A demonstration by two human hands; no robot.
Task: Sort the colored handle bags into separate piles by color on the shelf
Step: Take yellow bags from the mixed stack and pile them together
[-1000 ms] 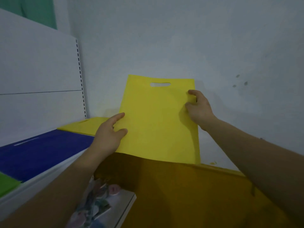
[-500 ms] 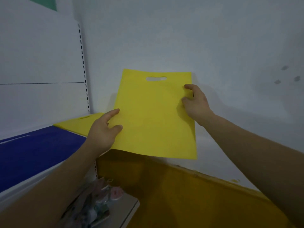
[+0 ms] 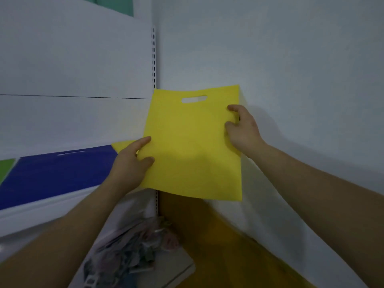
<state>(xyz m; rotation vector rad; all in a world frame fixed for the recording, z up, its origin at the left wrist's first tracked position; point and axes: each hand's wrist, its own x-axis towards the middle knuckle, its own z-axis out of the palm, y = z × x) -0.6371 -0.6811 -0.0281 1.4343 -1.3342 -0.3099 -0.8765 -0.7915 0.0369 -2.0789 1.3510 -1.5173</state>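
Note:
Both hands hold up a flat yellow handle bag (image 3: 193, 146), its cut-out handle at the top, in front of the wall corner. My left hand (image 3: 131, 165) pinches its lower left edge. My right hand (image 3: 243, 129) grips its upper right edge. Behind the left hand a corner of another yellow bag (image 3: 121, 144) lies on the white shelf (image 3: 41, 206). A blue bag (image 3: 56, 171) lies to the left of it on the shelf, and a green bag (image 3: 5, 169) shows at the far left edge.
A perforated shelf upright (image 3: 154, 59) runs down the corner beside the grey wall (image 3: 291, 80). Below the shelf lie floral packages (image 3: 133, 250) on a lower board. The floor (image 3: 218, 246) at bottom right is yellow-brown.
The view has swung left and up. The yellow bag, held by both hands, has shifted toward the shelf's right end and now covers most of the yellow bag lying there.

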